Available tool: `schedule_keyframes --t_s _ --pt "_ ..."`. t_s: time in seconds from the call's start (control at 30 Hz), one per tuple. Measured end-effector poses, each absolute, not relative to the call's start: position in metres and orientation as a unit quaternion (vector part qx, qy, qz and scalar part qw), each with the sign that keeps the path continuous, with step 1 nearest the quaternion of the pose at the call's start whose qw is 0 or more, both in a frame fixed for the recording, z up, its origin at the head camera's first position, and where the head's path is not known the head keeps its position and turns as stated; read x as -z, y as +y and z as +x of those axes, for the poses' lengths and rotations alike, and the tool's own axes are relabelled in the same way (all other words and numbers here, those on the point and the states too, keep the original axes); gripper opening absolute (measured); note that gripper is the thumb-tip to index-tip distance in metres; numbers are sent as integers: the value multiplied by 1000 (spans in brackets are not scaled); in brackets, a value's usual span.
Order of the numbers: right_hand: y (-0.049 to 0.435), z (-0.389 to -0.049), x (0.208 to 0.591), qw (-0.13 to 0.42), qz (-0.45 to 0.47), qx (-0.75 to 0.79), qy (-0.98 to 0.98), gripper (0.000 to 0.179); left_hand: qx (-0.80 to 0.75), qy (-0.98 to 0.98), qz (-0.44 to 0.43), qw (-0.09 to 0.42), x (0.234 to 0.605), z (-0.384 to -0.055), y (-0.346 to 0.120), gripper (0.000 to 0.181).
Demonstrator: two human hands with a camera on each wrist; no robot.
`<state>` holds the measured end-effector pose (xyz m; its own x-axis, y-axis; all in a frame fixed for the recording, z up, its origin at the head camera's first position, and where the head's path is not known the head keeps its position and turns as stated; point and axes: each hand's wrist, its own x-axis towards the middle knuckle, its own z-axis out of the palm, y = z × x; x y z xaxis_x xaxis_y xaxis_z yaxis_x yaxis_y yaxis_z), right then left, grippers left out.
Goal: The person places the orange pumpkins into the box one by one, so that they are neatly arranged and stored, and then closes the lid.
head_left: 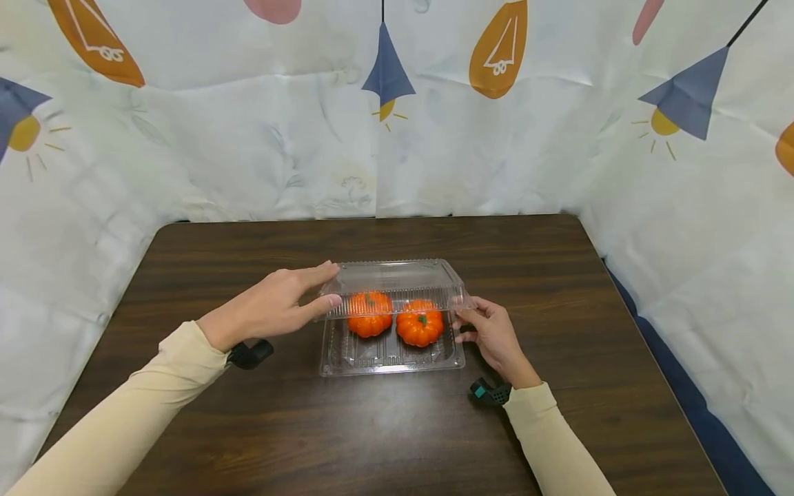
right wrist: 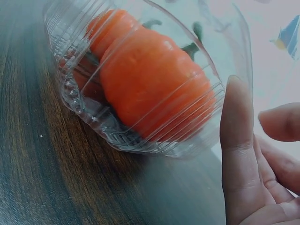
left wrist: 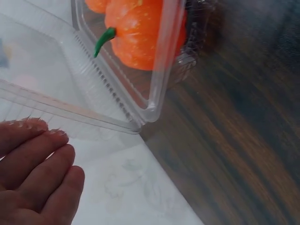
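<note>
A clear plastic clamshell box (head_left: 366, 368) lies on the table, its hinged lid (head_left: 397, 275) tilted up at the back. Two small orange pumpkins with green stems, a left one (head_left: 366, 324) and a right one (head_left: 420, 327), sit side by side in the base. My left hand (head_left: 282, 300) is at the lid's left side, fingers extended, fingertips right at the plastic; its fingers (left wrist: 42, 164) look straight in the left wrist view. At the lid's right front corner, my right hand (head_left: 493, 337) pinches the edge between thumb (right wrist: 236, 117) and fingers.
The dark wooden table (head_left: 248, 427) spreads around the box. A white patterned cloth (head_left: 248, 151) hangs behind it and along both sides. Each wrist wears a black band, the left one (head_left: 250, 353) and the right one (head_left: 493, 393).
</note>
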<state>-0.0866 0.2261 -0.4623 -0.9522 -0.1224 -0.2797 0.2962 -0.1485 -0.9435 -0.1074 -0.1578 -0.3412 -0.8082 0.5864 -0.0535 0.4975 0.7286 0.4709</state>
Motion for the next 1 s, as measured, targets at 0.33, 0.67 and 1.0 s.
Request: schedule_keyframes --t_s 0.33,0.67,1.0 --pt "223 -87 462 141 115 755 630 40 -210 929 295 78 353 -95 -157 71" --pt "222 -86 460 139 122 774 606 35 -191 933 299 55 364 -84 -156 75" --pt "225 -86 459 144 112 756 629 46 -179 929 322 25 375 -77 -157 78"
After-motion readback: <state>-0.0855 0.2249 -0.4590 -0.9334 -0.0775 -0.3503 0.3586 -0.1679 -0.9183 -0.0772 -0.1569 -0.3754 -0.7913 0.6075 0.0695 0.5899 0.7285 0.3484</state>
